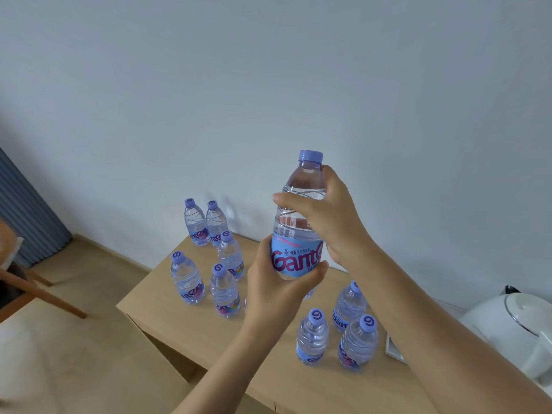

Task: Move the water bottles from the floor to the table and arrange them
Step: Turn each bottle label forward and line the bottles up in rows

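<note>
I hold a clear water bottle [298, 243] with a purple cap and a blue label upright in the air above the light wooden table [185, 327]. My left hand [277, 282] grips its lower labelled part. My right hand [331, 216] wraps its upper shoulder below the cap. Several matching bottles stand upright on the table: a group on the left [224, 291] reaching to the back by the wall, and three on the right [312, 339]. One more bottle is mostly hidden behind my left hand.
A white electric kettle [513, 333] stands at the table's right end, with a flat white item [394, 348] beside it. A wooden chair [27, 282] is on the left over the beige floor. A grey curtain [27, 210] hangs at the far left.
</note>
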Tool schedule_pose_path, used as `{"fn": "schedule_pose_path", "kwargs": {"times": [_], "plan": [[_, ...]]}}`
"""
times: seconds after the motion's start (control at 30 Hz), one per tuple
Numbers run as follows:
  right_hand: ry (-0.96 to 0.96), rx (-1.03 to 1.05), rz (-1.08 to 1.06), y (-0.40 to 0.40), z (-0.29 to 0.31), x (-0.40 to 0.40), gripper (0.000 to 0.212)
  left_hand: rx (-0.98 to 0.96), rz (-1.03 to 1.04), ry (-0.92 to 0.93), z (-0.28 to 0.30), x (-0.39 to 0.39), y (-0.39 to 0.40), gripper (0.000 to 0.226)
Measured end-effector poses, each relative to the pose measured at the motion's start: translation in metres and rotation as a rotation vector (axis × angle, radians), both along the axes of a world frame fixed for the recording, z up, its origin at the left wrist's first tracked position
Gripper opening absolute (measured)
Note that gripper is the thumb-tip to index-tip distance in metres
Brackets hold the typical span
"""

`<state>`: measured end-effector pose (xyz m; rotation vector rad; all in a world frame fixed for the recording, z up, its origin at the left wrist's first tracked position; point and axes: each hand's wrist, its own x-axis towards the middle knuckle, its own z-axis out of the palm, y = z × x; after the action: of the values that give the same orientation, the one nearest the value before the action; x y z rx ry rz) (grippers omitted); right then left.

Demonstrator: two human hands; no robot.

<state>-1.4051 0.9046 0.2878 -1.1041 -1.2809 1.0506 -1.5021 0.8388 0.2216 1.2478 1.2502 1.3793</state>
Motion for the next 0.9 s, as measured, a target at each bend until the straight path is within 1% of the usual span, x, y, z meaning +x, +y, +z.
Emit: {"fn": "schedule_pose_path", "kwargs": {"times": [0.1,0.17,0.33,0.5,0.63,0.8,0.9], "plan": [[-0.003,0.019,0.007,-0.001,0.001,-0.002,0.031,-0.02,-0.026,0.022,-0.001,-0.003,-0.003,0.05],[0.009,0.032,0.057,-0.002,0.003,-0.001,0.029,-0.02,-0.076,0.024,0.001,-0.009,-0.003,0.049],[0.089,0.025,0.244,-0.004,0.01,0.003,0.038,-0.059,-0.245,0.014,0.007,-0.026,-0.004,0.048],[0.064,0.052,0.272,-0.005,0.012,-0.006,0.035,-0.004,-0.199,0.007,0.009,-0.037,-0.003,0.045],[0.032,0.034,0.239,-0.007,0.015,-0.023,0.029,0.022,-0.188,-0.023,0.009,-0.052,-0.004,0.051],[0.023,-0.01,0.188,-0.009,0.01,-0.049,0.042,0.003,-0.191,-0.025,0.006,-0.078,-0.003,0.038],[0.014,-0.03,0.206,-0.007,0.004,-0.067,0.039,-0.01,-0.178,-0.012,0.004,-0.096,-0.002,0.031]]}}
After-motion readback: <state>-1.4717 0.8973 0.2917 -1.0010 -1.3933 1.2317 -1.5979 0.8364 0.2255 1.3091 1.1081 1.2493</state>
